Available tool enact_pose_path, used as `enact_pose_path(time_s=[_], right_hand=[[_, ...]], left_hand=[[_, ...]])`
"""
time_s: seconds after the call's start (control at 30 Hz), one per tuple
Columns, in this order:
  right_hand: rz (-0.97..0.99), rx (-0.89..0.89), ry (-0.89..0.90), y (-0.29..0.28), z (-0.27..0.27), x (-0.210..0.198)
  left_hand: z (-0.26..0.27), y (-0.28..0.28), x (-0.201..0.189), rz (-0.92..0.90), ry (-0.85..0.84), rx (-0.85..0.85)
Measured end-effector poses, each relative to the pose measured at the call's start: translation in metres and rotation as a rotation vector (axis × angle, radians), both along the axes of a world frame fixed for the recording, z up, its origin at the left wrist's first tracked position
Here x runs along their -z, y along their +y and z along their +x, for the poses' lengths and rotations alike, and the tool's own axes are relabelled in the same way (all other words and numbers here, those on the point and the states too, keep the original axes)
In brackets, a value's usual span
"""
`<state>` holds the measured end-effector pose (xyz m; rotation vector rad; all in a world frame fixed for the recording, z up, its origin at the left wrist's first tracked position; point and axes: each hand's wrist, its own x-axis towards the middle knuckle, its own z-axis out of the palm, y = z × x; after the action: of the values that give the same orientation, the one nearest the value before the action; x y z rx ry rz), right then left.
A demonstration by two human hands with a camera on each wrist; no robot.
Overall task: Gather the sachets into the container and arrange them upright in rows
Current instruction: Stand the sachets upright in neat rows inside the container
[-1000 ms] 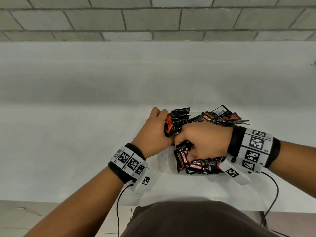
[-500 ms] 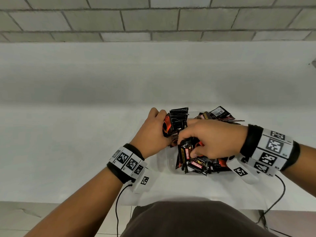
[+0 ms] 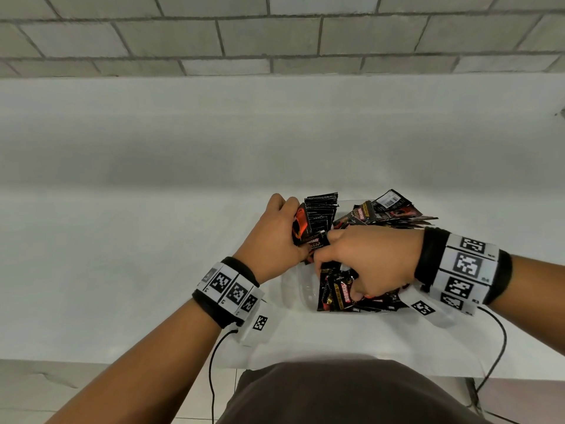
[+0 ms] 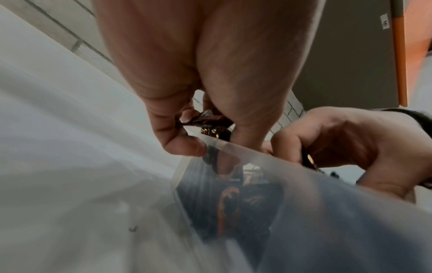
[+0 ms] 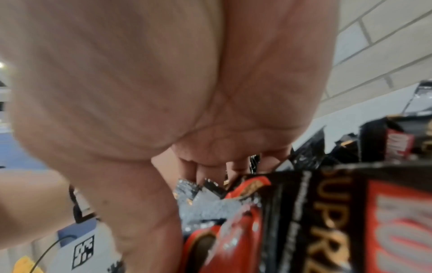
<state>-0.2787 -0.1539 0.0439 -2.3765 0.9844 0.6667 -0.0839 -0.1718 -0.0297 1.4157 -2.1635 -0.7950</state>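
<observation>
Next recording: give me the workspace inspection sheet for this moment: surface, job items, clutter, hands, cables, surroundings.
Surface: white counter, pale and plain.
Job's things: clear plastic container on the counter near its front edge; black-and-red sachets jumbled in its near part, an upright stack of sachets at its far left, more lying splayed at the far right.
Clutter: nothing seen.
Hands: left hand grips the upright stack; right hand has its fingers curled down among the near sachets.
Cables: a black cable hangs from each wristband over the counter's front edge.
Surroundings: grey brick wall behind the counter; the person's dark clothing at the bottom.
</observation>
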Motion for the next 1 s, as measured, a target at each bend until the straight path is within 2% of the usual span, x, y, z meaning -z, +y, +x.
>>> enact_pose_path(time_s=[0.1,0.23,0.4,0.63,0.9,1.0], right_hand=[[0.043,0.08,-0.128,-0.005,-0.002,-0.003],[0.076,0.268,-0.417,-0.008,-0.007,-0.017],[0.111,0.485,-0.673,-0.01,-0.018,-0.029],[0.109,0.615,-0.822,-0.008,-0.037,-0.033],[0.022,0.655,-0.927,-0.012,-0.05,-0.037],[0.007,0.689,-0.961,-0.015,-0.051,-0.037]], left_hand=[[0.0,0.0,-0.002,0.006,0.015,0.012],[0.0,0.002,-0.006,-0.002,0.03,0.014],[0.003,0.0,-0.011,-0.045,-0.014,0.032],[0.009,0.002,-0.014,0.037,0.032,0.005],[0.03,0.002,-0.039,0.186,0.073,0.093],[0.036,0.005,-0.047,0.241,0.179,0.129]])
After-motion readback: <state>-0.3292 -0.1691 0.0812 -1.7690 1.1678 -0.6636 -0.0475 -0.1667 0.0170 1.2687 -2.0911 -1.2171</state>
